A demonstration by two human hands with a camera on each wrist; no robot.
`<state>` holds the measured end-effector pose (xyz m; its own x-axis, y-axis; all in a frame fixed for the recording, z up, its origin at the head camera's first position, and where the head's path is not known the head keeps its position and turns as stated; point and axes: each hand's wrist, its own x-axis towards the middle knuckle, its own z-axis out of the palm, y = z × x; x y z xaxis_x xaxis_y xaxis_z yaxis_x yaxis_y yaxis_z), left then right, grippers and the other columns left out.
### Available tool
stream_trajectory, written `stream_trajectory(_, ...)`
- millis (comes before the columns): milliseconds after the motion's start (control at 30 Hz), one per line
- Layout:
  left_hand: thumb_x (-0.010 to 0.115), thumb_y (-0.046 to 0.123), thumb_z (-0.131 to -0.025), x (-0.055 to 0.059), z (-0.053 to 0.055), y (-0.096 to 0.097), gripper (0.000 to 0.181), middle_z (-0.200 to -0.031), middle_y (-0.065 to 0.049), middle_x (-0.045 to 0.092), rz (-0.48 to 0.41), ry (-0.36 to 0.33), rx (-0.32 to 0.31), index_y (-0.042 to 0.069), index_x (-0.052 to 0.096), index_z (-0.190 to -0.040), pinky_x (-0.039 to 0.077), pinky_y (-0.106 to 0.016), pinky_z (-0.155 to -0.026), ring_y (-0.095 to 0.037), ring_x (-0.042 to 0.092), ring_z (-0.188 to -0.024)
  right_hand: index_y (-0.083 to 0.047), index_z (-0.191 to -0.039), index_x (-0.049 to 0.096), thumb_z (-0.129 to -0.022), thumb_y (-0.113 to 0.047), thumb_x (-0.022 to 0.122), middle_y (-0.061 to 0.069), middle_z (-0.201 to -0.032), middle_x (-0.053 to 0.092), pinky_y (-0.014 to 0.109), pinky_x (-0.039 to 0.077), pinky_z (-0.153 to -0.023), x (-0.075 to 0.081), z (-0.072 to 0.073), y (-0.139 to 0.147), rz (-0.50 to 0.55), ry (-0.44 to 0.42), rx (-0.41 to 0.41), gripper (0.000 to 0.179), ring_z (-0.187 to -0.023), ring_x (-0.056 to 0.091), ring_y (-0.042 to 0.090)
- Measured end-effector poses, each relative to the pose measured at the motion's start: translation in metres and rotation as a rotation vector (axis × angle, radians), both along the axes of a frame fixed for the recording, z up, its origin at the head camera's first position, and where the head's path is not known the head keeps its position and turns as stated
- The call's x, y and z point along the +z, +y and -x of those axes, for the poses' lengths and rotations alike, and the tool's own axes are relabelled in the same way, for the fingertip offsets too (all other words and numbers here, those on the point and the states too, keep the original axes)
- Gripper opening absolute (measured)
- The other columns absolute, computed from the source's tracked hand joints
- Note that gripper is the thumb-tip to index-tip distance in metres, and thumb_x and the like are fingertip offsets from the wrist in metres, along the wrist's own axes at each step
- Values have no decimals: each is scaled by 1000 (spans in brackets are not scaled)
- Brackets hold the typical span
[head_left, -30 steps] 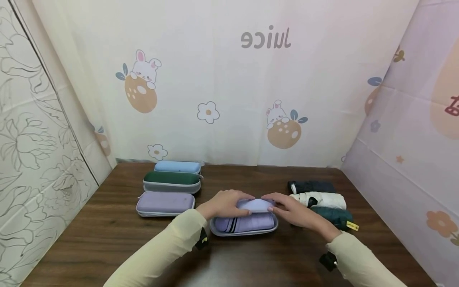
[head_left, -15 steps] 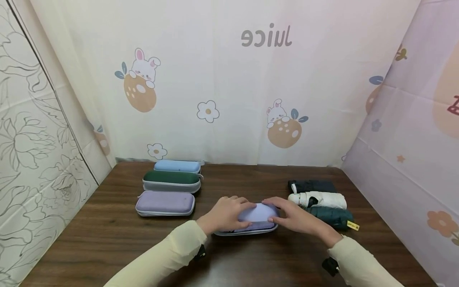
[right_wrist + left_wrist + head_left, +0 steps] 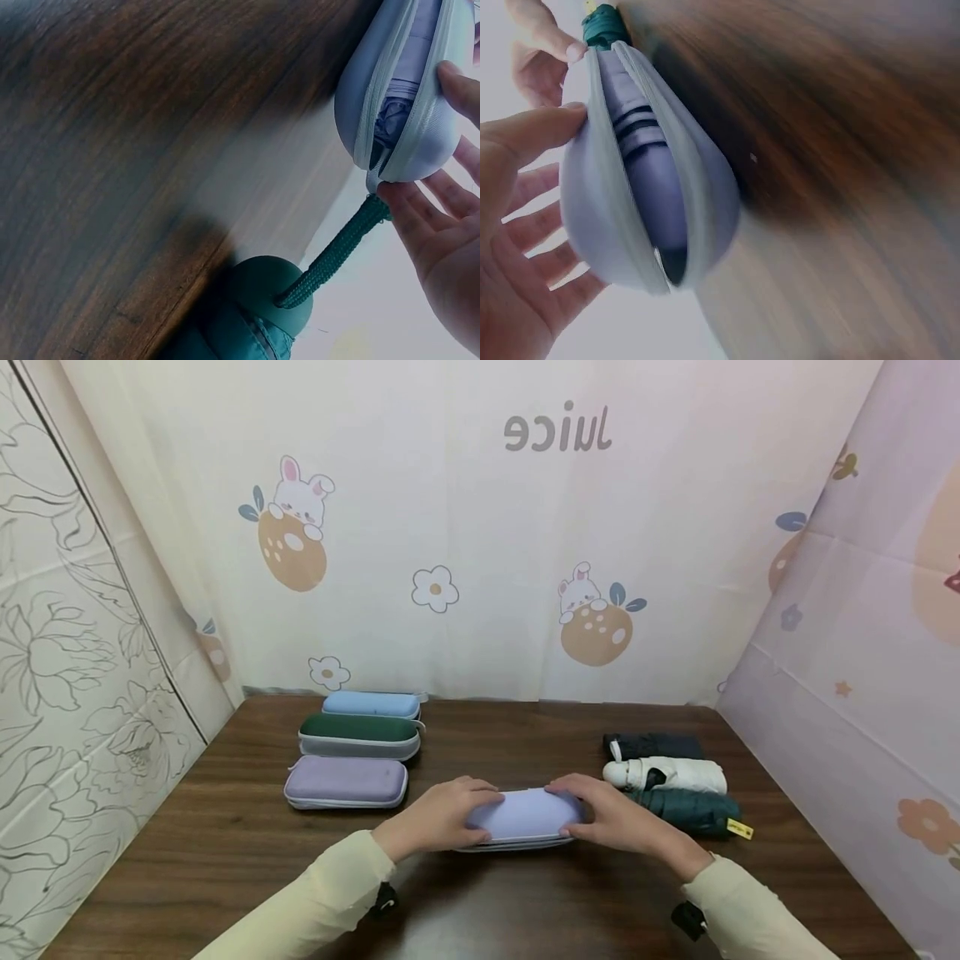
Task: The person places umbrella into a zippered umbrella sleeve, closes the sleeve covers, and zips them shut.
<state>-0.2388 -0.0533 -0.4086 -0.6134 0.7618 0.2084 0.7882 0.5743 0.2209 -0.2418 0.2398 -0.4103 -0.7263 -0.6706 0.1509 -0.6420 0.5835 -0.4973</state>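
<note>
A lavender zip case (image 3: 525, 814) lies in front of me, its lid lowered almost onto its base. Through the gap between the zipper edges, a folded lavender umbrella (image 3: 656, 199) with black stripes shows in the left wrist view. My left hand (image 3: 441, 817) grips the left end of the lid, thumb at the front edge and fingers over the back. At the other end my right hand (image 3: 618, 817) holds the lid in the same way. In the right wrist view, the case's pale zipper strap (image 3: 373, 178) is near my fingers.
To the left sit a light blue case (image 3: 371, 703), a green case (image 3: 360, 735) and a purple case (image 3: 347, 781). On the right lie a black umbrella (image 3: 663, 746), a white umbrella (image 3: 678, 775) and a dark green umbrella (image 3: 686, 812) with a yellow tag. A curtain (image 3: 487, 527) hangs behind the table.
The lid has come down toward me over the lavender umbrella, which is now hidden in the head view. My left hand has slid left along the lid; my right hand has barely moved.
</note>
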Motion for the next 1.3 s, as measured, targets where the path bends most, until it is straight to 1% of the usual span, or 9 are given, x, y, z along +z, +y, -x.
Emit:
stream_trajectory(333,83,29,-74,-9,-7,-20,58,-120,-8,61,-39,38,19,6,62,-123,48,-33,-86,-22,58,-105,-8,-122,57,-79,-18,80,5,-122,56,43,48,-85,-2,2,-4,-49,56,-16,51,-108,53,22)
stream_trajectory(467,84,26,-73,-9,-7,-19,57,-118,-7,61,-38,47,25,6,63,-121,49,-33,-86,-22,58,-103,-7,-119,59,-79,-22,79,5,-118,58,42,48,-84,2,0,-9,-111,148,-19,48,-106,55,20)
stream_trajectory(633,85,24,-72,-6,-4,-18,56,-118,-8,61,-45,8,29,6,63,-121,49,-34,-86,-22,58,-103,-8,-121,60,-79,-31,79,4,-116,59,39,49,-83,5,-1,-23,-204,295,-4,52,-104,56,18)
stream_trajectory(733,84,25,-74,-5,0,-19,55,-119,-7,60,-40,-66,21,8,62,-122,48,-34,-87,-21,57,-104,-13,-126,59,-79,-35,78,2,-119,59,40,48,-85,3,0,-31,-249,309,22,56,-106,55,18)
stream_trajectory(800,81,25,-78,-4,6,-20,51,-120,-5,60,-43,-158,12,10,62,-122,47,-34,-90,-19,56,-106,-16,-128,59,-78,-35,78,1,-120,60,42,47,-86,2,0,-35,-258,300,32,56,-107,54,18)
stream_trajectory(900,70,18,-88,-1,19,-22,36,-120,-5,60,-87,-314,5,8,62,-121,45,-35,-93,-18,55,-110,-18,-127,61,-77,-35,79,0,-119,61,42,47,-85,3,1,-37,-250,285,30,55,-105,54,17)
stream_trajectory(967,60,8,-93,0,29,-21,27,-118,-8,62,-117,-378,-16,3,63,-120,44,-36,-94,-20,56,-111,-18,-126,62,-77,-35,80,-1,-118,61,42,47,-84,3,1,-37,-244,284,28,55,-104,54,17)
stream_trajectory(1133,44,-10,-94,-1,48,-14,35,-118,-11,64,-64,-453,-36,-1,64,-120,45,-31,-92,-20,58,-110,-18,-126,62,-77,-34,80,0,-117,61,42,48,-83,2,1,-37,-235,269,32,54,-103,55,17)
stream_trajectory(1300,43,-15,-90,-3,57,-9,39,-114,-8,66,-17,-511,-16,1,67,-116,47,-29,-90,-17,59,-105,-18,-127,60,-79,-35,78,0,-119,60,42,47,-84,2,2,-37,-255,256,22,55,-104,54,17)
